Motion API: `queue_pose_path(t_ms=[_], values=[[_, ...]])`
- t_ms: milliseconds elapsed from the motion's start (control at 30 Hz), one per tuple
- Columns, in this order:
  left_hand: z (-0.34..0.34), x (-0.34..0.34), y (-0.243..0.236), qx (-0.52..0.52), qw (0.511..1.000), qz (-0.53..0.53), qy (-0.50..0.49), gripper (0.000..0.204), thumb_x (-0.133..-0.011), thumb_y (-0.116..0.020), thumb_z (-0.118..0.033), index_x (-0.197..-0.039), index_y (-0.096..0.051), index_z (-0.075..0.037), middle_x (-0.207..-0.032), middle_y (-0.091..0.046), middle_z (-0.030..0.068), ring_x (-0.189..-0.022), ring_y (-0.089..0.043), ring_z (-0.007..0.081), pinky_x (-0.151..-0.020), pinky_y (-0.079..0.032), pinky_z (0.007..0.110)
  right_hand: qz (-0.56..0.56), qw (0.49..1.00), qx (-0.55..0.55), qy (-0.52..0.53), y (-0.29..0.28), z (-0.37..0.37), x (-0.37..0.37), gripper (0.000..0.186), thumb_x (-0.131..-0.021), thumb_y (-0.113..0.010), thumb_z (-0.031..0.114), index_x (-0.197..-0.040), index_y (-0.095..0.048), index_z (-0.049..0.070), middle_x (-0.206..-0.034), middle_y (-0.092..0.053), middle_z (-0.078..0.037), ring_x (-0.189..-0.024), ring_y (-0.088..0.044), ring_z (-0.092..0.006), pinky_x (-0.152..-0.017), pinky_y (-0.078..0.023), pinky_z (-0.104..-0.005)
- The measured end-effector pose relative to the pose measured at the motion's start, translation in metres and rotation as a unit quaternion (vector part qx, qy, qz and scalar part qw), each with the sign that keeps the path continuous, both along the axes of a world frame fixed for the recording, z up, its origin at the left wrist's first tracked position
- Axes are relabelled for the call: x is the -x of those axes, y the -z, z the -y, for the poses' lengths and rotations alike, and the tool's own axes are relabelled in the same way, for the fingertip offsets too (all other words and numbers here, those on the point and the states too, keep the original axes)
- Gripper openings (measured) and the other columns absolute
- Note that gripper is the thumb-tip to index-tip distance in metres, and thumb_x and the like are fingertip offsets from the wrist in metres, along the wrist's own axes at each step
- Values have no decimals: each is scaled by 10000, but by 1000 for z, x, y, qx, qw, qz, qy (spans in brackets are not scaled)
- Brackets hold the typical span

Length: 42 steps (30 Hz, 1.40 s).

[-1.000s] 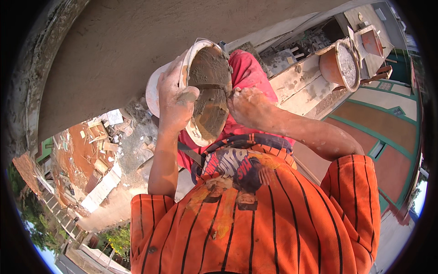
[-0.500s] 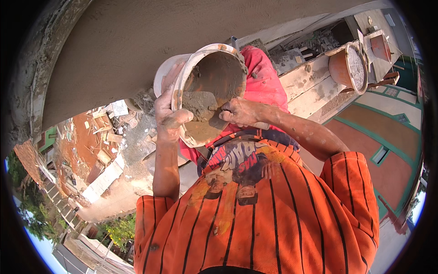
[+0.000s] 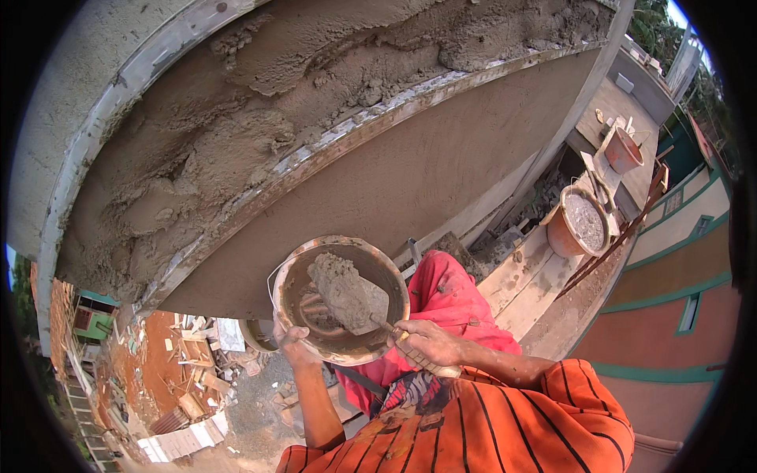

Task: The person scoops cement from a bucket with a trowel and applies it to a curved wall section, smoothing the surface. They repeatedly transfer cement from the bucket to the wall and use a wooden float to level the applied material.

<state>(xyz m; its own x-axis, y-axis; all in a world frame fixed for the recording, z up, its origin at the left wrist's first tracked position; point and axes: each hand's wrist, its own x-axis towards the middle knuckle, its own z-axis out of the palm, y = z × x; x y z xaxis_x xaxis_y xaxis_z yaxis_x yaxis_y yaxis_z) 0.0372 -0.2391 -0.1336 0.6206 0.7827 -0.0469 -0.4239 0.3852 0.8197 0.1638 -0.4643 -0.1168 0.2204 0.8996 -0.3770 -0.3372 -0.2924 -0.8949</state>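
Note:
My left hand [image 3: 290,340] grips the lower rim of a round mortar-smeared pan [image 3: 293,277] and holds it up in front of my chest. My right hand [image 3: 426,345] is closed on the wooden handle of a trowel [image 3: 347,293], whose blade lies inside the pan loaded with a lump of wet grey mortar. Just above the pan runs a plastered wall [image 3: 394,173] with a metal straightedge strip [image 3: 378,110] and rough fresh mortar [image 3: 236,134] above it. My orange striped sleeves [image 3: 505,426] fill the lower edge.
A wooden scaffold plank [image 3: 520,284] runs to the right, carrying an orange bucket of mortar [image 3: 577,222] and a second orange bucket [image 3: 623,148] farther off. A red cloth [image 3: 449,296] lies under my arms. Far below left is ground with rubble and boards [image 3: 189,370].
The view has swung up to the wall. The pan has tipped from facing me to level, and the trowel now carries a lump of mortar inside it.

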Motion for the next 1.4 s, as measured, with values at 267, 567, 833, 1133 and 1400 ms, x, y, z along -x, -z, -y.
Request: queue_pose_path(t_ms=[267,567,833,1133,1400], values=[[-6,1,-1,-31,998,-15,49,712,-570,-498,-81,-1267,-466,61,-1157,-582,161,-1048,-596,259,-933,-490,340,-269,882,-264,283,-70,-16,54,505,-775,-454,25,-1277,-392,10,-1011,-495,-75,-782,-584,-164,-592,-551,-318],[-4,5,0,-31,994,-31,98,678,-562,-517,-28,-1234,-492,56,-1049,-615,128,-897,-644,219,-795,-549,305,-104,625,-595,494,-167,-73,20,572,-924,-549,55,-1402,-238,98,-1080,-504,-55,-720,-583,-143,-580,-524,-291],[3,32,8,-79,993,-34,76,604,-580,-495,-2,-1179,-546,54,-1030,-613,99,-896,-619,181,-812,-513,268,129,431,-493,745,-202,-138,-24,721,-885,-631,23,-1437,-170,69,-1063,-518,-115,-765,-570,-125,-647,-514,-257],[-7,41,0,-54,990,42,121,581,-680,-562,-55,-1252,-514,40,-1094,-598,115,-953,-598,171,-826,-501,287,213,780,-316,496,-136,-215,68,827,-913,-606,148,-1482,-36,-34,-968,-483,-80,-828,-488,-104,-699,-468,-279],[-22,69,-5,-77,995,8,69,622,-693,-627,-154,-1271,-501,41,-1171,-594,114,-1011,-603,180,-866,-506,320,67,905,-387,163,-91,-175,163,763,-875,-602,65,-1465,-123,-5,-953,-493,-40,-851,-484,-110,-783,-433,-287]])
